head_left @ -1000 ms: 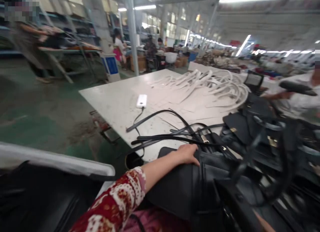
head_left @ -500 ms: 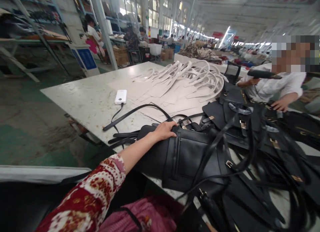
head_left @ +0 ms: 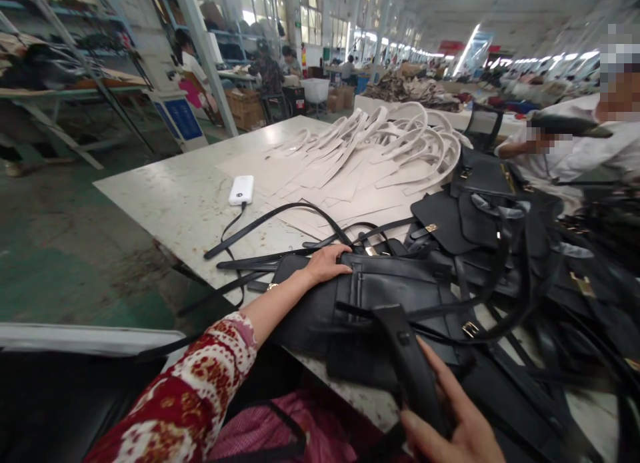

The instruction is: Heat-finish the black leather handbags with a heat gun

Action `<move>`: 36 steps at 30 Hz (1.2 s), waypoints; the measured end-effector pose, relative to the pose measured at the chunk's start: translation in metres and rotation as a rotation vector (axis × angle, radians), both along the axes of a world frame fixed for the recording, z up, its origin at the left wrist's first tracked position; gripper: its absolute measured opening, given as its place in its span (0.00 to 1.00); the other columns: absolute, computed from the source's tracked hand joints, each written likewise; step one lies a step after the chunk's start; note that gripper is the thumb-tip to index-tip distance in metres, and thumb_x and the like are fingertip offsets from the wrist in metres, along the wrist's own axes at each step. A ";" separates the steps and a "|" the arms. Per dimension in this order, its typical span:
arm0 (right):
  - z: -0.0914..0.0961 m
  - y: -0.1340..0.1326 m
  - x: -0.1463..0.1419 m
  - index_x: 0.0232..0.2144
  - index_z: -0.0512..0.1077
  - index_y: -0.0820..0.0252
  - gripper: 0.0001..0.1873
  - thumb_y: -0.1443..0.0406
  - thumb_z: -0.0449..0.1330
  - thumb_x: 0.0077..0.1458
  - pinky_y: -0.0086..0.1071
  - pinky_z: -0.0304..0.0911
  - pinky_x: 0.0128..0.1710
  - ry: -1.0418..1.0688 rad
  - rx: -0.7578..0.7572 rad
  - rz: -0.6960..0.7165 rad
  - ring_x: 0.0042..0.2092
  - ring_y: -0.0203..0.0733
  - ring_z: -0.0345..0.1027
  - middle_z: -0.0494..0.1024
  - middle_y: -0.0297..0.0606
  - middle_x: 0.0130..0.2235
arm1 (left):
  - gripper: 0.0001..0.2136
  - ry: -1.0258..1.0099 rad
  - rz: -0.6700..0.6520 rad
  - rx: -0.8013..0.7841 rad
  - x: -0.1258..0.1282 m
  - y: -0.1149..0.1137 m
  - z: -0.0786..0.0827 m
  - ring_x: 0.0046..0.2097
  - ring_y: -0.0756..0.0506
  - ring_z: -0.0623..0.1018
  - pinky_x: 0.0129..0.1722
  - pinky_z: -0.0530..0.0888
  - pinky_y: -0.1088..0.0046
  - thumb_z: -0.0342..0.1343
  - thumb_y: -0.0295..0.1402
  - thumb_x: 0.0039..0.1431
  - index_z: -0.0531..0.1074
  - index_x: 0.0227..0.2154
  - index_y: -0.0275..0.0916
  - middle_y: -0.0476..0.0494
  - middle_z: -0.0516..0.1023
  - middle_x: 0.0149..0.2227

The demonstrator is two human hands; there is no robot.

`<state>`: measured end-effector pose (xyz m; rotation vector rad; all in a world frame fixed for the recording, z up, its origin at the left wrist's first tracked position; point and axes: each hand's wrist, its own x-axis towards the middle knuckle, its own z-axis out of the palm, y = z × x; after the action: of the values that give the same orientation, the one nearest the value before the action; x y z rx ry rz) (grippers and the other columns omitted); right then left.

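Note:
A black leather bag [head_left: 385, 296] lies flat on the white table [head_left: 190, 203] in front of me. My left hand [head_left: 327, 263] rests on the bag's upper left corner, fingers curled over its edge. My right hand [head_left: 450, 420] is at the bottom of the view, palm up, with a wide black strap [head_left: 407, 363] lying across its fingers and the thumb closing on it. Thin black straps [head_left: 280, 220] loop out from the bag across the table.
More black bags with gold buckles [head_left: 495, 230] are heaped to the right. Cream-coloured straps and cut pieces [head_left: 380, 143] cover the far table. A white power bank [head_left: 241, 189] with a cable lies at the left. A person in white [head_left: 575, 156] works opposite. Green floor lies to the left.
My right hand has come into view at the bottom with the wide black strap. My left hand stays on the bag, which has shifted slightly; the view tilted a little.

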<state>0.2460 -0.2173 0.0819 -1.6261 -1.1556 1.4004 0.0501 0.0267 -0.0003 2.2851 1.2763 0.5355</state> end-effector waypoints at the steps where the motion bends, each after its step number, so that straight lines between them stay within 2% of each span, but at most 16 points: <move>1: -0.001 0.006 0.001 0.58 0.46 0.60 0.42 0.65 0.60 0.42 0.32 0.63 0.45 0.009 0.010 -0.022 0.47 0.48 0.66 0.73 0.39 0.46 | 0.22 -0.005 0.001 -0.001 0.000 0.000 -0.001 0.41 0.47 0.71 0.39 0.67 0.74 0.57 0.39 0.43 0.65 0.45 0.45 0.51 0.72 0.41; 4: -0.001 0.019 -0.006 0.57 0.49 0.63 0.41 0.67 0.60 0.40 0.31 0.60 0.48 0.086 0.014 -0.042 0.50 0.46 0.62 0.72 0.41 0.48 | 0.23 -0.018 0.002 -0.003 0.002 -0.001 -0.003 0.41 0.47 0.71 0.40 0.67 0.74 0.57 0.39 0.43 0.65 0.45 0.44 0.51 0.71 0.42; 7: -0.002 0.023 -0.018 0.56 0.51 0.62 0.38 0.68 0.57 0.41 0.32 0.63 0.45 0.174 -0.001 0.015 0.48 0.45 0.65 0.70 0.40 0.50 | 0.23 -0.030 0.003 -0.004 0.002 -0.001 -0.004 0.41 0.46 0.71 0.40 0.67 0.73 0.57 0.39 0.43 0.65 0.45 0.43 0.50 0.71 0.43; 11: -0.016 0.009 -0.014 0.53 0.58 0.58 0.37 0.70 0.58 0.37 0.34 0.60 0.47 0.008 0.017 0.113 0.50 0.48 0.62 0.71 0.36 0.49 | 0.23 -0.044 0.013 -0.001 0.003 -0.001 -0.005 0.41 0.46 0.71 0.40 0.68 0.72 0.57 0.39 0.43 0.65 0.45 0.43 0.50 0.71 0.43; 14: -0.029 -0.009 -0.003 0.49 0.65 0.56 0.34 0.70 0.60 0.34 0.32 0.60 0.46 -0.090 -0.022 0.119 0.50 0.49 0.62 0.75 0.35 0.44 | 0.23 -0.051 0.018 -0.002 0.003 -0.001 -0.006 0.40 0.46 0.71 0.40 0.68 0.72 0.57 0.39 0.43 0.65 0.45 0.43 0.50 0.72 0.42; 17: -0.030 -0.013 -0.007 0.50 0.63 0.57 0.35 0.69 0.60 0.35 0.30 0.64 0.41 -0.050 -0.032 0.101 0.45 0.47 0.68 0.77 0.35 0.41 | 0.23 -0.053 0.018 0.003 0.004 -0.001 -0.007 0.41 0.47 0.71 0.40 0.68 0.73 0.57 0.38 0.43 0.65 0.45 0.43 0.50 0.71 0.43; 20: -0.021 -0.002 -0.023 0.53 0.58 0.57 0.35 0.68 0.56 0.39 0.29 0.67 0.31 0.040 -0.023 0.122 0.31 0.42 0.72 0.79 0.33 0.35 | 0.22 -0.048 0.014 0.011 0.005 -0.002 -0.005 0.41 0.47 0.71 0.41 0.68 0.73 0.56 0.38 0.44 0.65 0.45 0.43 0.49 0.71 0.44; 22: -0.014 0.003 -0.029 0.54 0.58 0.56 0.35 0.69 0.55 0.39 0.29 0.67 0.29 0.037 -0.004 0.122 0.28 0.40 0.71 0.78 0.32 0.34 | 0.22 -0.043 0.011 0.015 0.005 -0.003 -0.003 0.41 0.46 0.71 0.41 0.68 0.72 0.56 0.38 0.44 0.65 0.45 0.42 0.49 0.71 0.43; 27: -0.010 -0.011 -0.024 0.49 0.65 0.55 0.34 0.73 0.57 0.33 0.29 0.65 0.39 -0.026 0.033 0.082 0.46 0.46 0.66 0.76 0.33 0.42 | 0.21 -0.032 0.012 0.020 0.007 -0.007 -0.001 0.42 0.45 0.71 0.41 0.68 0.71 0.55 0.38 0.45 0.65 0.45 0.42 0.48 0.71 0.44; 29: -0.010 -0.013 -0.026 0.49 0.65 0.56 0.33 0.72 0.57 0.35 0.30 0.65 0.38 -0.010 0.020 0.076 0.44 0.46 0.67 0.77 0.32 0.40 | 0.21 -0.029 0.013 0.025 0.008 -0.008 -0.001 0.43 0.45 0.70 0.42 0.68 0.71 0.54 0.38 0.46 0.65 0.45 0.42 0.47 0.70 0.45; 31: -0.010 -0.008 -0.033 0.51 0.62 0.57 0.32 0.69 0.57 0.39 0.31 0.66 0.36 0.011 0.012 0.081 0.38 0.44 0.70 0.77 0.33 0.38 | 0.20 -0.025 0.010 0.033 0.009 -0.010 -0.001 0.44 0.44 0.70 0.43 0.67 0.71 0.53 0.38 0.47 0.65 0.46 0.41 0.47 0.70 0.46; 33: -0.010 0.001 -0.041 0.53 0.58 0.57 0.32 0.68 0.56 0.42 0.32 0.66 0.36 -0.022 0.031 0.052 0.35 0.42 0.71 0.77 0.33 0.39 | 0.20 -0.018 0.003 0.044 0.008 -0.011 0.000 0.45 0.45 0.70 0.43 0.67 0.71 0.52 0.38 0.48 0.65 0.46 0.41 0.47 0.69 0.46; 36: -0.009 0.007 -0.042 0.56 0.52 0.54 0.33 0.66 0.56 0.46 0.35 0.59 0.47 -0.184 0.132 -0.137 0.45 0.43 0.66 0.71 0.35 0.48 | 0.20 -0.004 -0.011 0.058 0.007 -0.010 0.000 0.44 0.45 0.71 0.42 0.68 0.71 0.53 0.39 0.47 0.65 0.45 0.41 0.47 0.71 0.45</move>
<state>0.2038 -0.2101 0.0726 -1.7315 -1.1894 1.0846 0.0568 0.0164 -0.0001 2.3357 1.2609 0.5801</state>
